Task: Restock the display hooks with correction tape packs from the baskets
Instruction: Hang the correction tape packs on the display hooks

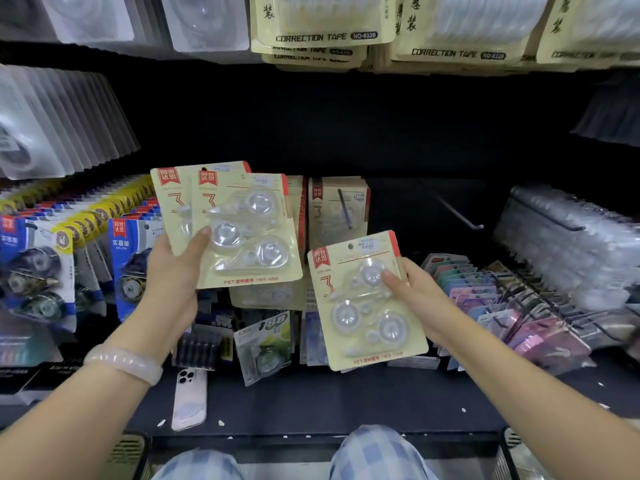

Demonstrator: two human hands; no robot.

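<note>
my left hand [173, 271] holds a fanned stack of cream correction tape packs [239, 233], thumb pressed on the front blister, fingers curled behind. my right hand [417, 299] grips a single pack [363, 306] by its right edge, thumb on the front, held lower and to the right of the stack. behind both, more cream packs hang on a display hook [343, 206]; a bare hook [457, 211] sticks out further right. a phone [189, 398] lies face down on the near shelf ledge [311, 403].
</note>
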